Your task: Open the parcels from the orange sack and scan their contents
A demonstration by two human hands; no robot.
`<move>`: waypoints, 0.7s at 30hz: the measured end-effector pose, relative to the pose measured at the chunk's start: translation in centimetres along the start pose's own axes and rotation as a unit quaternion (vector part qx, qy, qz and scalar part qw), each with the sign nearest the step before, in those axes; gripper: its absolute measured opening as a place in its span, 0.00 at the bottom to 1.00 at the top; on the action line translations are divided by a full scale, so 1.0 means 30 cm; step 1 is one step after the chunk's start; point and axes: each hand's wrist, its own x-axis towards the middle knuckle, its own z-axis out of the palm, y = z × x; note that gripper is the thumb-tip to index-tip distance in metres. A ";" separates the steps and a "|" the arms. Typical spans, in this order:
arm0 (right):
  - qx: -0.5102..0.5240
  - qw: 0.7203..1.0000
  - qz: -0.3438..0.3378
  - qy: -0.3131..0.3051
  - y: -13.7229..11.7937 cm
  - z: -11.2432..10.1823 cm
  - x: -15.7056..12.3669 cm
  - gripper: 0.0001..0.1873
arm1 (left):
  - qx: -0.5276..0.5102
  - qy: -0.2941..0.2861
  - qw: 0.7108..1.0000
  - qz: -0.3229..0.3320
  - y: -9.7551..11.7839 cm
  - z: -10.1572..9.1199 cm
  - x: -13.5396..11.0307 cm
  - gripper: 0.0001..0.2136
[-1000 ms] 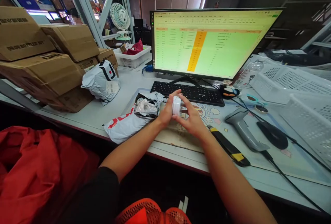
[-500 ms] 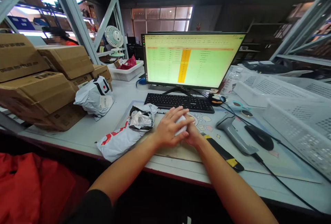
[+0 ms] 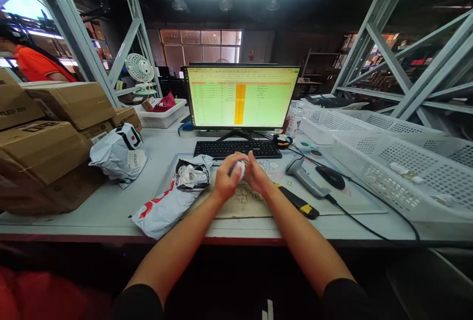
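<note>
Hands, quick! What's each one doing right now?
Left hand: closed, holding a small white object.
Right hand: closed, holding the same small white object.

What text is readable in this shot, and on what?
Monitor spreadsheet: too small to read.
Monitor bezel logo: too small to read.
Cardboard box: print cut off by the frame edge, blurred.
White mailer bag: red letters, folded, unreadable.
Mailer label: too small to read.
White container: blurred, nothing readable.

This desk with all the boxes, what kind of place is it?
It looks like a small warehouse or packing room: cardboard boxes piled up, a handheld barcode scanner, and tall steel shelving racks all around.
</note>
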 end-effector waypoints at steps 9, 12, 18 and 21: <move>-0.006 0.999 0.009 0.031 0.059 0.063 0.003 0.30 | 0.064 0.018 0.998 0.012 -0.025 -0.014 0.007 0.25; -0.006 0.998 -0.001 0.058 0.034 0.065 -0.011 0.24 | 0.081 0.016 0.997 0.003 -0.028 -0.011 0.001 0.25; 0.008 0.999 -0.013 0.040 0.010 0.079 -0.041 0.20 | 0.097 0.053 0.992 -0.059 -0.093 -0.019 -0.010 0.30; 0.033 0.999 0.007 0.043 0.026 0.076 -0.044 0.18 | 0.113 0.026 0.993 0.012 -0.081 -0.024 -0.019 0.31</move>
